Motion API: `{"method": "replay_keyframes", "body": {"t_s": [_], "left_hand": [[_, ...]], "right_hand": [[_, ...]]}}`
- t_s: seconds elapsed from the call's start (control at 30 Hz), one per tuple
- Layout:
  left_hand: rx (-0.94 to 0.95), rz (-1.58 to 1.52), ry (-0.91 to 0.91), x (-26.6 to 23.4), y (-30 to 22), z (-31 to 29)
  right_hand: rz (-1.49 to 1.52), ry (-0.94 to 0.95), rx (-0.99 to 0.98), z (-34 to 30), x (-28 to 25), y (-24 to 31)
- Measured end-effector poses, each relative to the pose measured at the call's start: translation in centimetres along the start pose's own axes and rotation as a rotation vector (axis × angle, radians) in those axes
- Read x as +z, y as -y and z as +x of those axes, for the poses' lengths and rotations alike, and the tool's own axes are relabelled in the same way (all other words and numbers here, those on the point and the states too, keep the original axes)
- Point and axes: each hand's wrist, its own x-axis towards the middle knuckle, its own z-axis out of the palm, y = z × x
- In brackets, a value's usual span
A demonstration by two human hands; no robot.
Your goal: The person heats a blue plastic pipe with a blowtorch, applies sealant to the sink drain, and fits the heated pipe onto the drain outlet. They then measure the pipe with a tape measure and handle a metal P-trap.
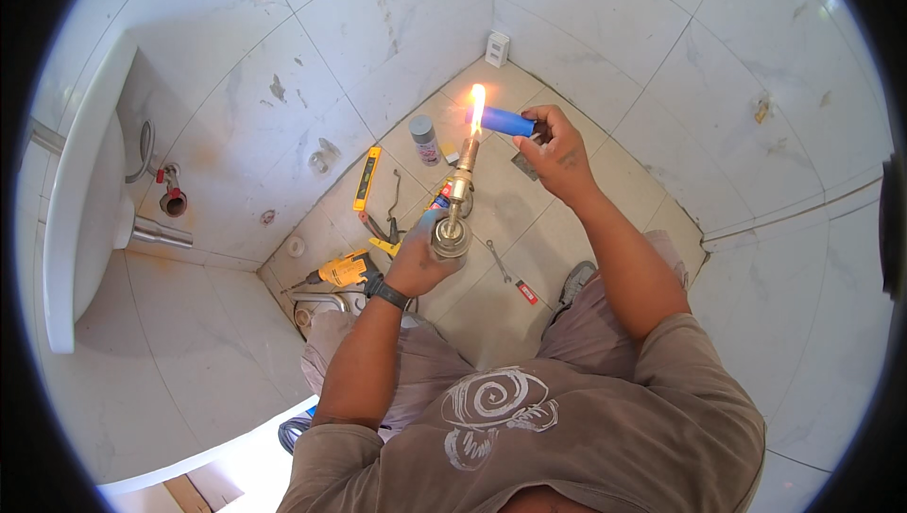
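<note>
My left hand [419, 263] is wrapped around a gas blowtorch [461, 187] with a brass-coloured nozzle that points up and away from me. A tall orange-yellow flame [478, 102] rises from its tip. Closed on the near end of a short blue plastic pipe [507, 122], my right hand [561, 156] holds it roughly level from the right. The pipe's far left end meets the flame, and the glare hides that end's shape. Most of the torch's canister is hidden by my left hand.
On the tiled floor are a grey spray can [425, 140], a yellow spirit level [367, 179], a yellow drill [345, 270], a wrench [498, 262] and a small red object [525, 292]. A white basin [87, 201] and red valve [172, 199] are on the left.
</note>
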Motion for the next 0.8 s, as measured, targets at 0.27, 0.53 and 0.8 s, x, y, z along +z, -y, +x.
{"method": "replay_keyframes", "body": {"t_s": [0.27,0.53,0.8], "left_hand": [[0.019,0.021,-0.013,-0.1,-0.3,-0.1],[0.009,0.013,-0.008,-0.1,-0.5,-0.1],[0.036,0.048,0.009,-0.1,-0.7,-0.7]], "right_hand": [[0.205,0.02,0.205,0.0,0.2,0.2],[0.843,0.161,0.893,0.7,-0.6,0.0],[0.626,0.128,0.555,-0.4,-0.1,0.4]]}}
